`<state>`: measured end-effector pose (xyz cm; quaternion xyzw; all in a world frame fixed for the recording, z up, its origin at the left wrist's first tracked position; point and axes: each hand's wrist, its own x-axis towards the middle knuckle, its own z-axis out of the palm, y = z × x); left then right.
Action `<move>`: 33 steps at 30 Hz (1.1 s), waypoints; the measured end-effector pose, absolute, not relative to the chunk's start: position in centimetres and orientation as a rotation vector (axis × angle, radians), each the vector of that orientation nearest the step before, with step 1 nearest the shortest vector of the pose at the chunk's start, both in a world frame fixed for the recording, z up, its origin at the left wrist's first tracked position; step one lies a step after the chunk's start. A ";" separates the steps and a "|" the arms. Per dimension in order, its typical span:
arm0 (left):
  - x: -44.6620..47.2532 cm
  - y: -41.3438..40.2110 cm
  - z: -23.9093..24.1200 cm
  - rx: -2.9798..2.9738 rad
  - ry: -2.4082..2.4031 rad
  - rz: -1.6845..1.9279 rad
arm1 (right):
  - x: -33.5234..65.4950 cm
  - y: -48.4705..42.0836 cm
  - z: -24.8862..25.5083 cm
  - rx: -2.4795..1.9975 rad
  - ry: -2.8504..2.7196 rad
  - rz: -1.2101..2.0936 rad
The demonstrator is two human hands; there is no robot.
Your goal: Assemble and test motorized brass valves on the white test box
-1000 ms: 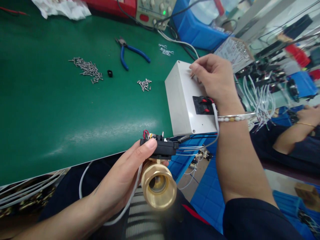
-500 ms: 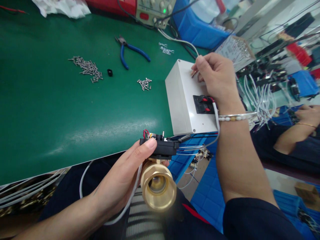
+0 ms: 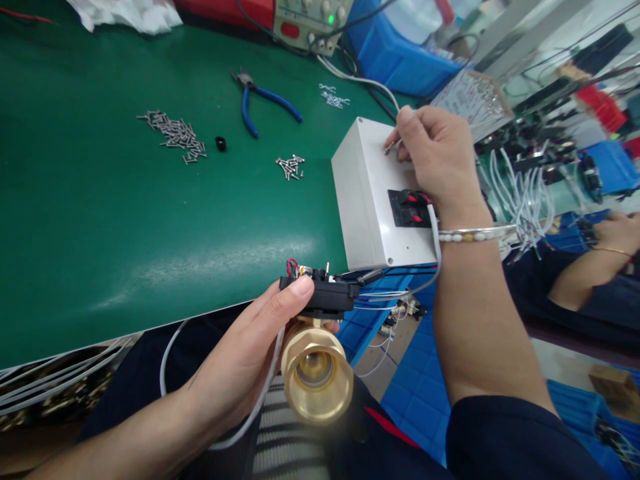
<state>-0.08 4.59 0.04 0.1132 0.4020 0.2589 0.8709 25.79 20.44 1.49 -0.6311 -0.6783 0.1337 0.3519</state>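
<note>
My left hand [image 3: 270, 313] is wrapped round a motorized ball valve, its thumb on the black actuator housing [image 3: 330, 298]. Below the housing, the brass valve body [image 3: 317, 380] turns its open threaded end toward me. The actuator's top is uncovered, with red wires and small parts showing. On the light grey control box [image 3: 367, 193], my right hand [image 3: 433, 150] has its fingers closed at a small metal toggle switch [image 3: 387, 148]. A black terminal block [image 3: 407, 209] with red tabs sits on the same face, and a white cable runs from it.
Blue-handled cutters [image 3: 255, 100], a small black part [image 3: 221, 143] and piles of screws [image 3: 175, 133] lie on the green mat [image 3: 125, 233]. Behind them are a power supply [image 3: 310, 23] and a blue bin [image 3: 395, 60]. Another person's arm [image 3: 590, 267] is at right.
The view has shifted very slightly. Both hands stay where they were, the left on the valve and the right at the toggle switch.
</note>
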 end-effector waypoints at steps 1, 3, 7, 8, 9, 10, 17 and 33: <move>-0.1 4.6 0.1 0.238 0.839 0.543 | 26.0 20.5 1.4 -1.631 -1.769 0.336; -0.1 4.7 0.1 0.243 0.837 0.541 | 26.2 20.5 1.3 -1.635 -1.792 0.317; -0.2 4.6 0.1 0.236 0.837 0.543 | 26.4 20.6 1.3 -1.607 -1.811 0.324; -0.2 4.6 0.1 0.233 0.836 0.546 | 26.4 20.6 1.3 -1.599 -1.814 0.328; -0.2 4.6 0.1 0.232 0.829 0.551 | 26.3 20.6 1.3 -1.593 -1.816 0.329; -0.2 4.5 0.1 0.231 0.825 0.555 | 26.3 20.6 1.3 -1.591 -1.817 0.329; -0.2 4.5 0.0 0.239 0.827 0.557 | 26.0 20.4 1.4 -1.628 -1.784 0.316; -0.3 4.7 0.1 0.215 0.857 0.542 | 26.6 20.8 0.6 -1.440 -1.687 0.464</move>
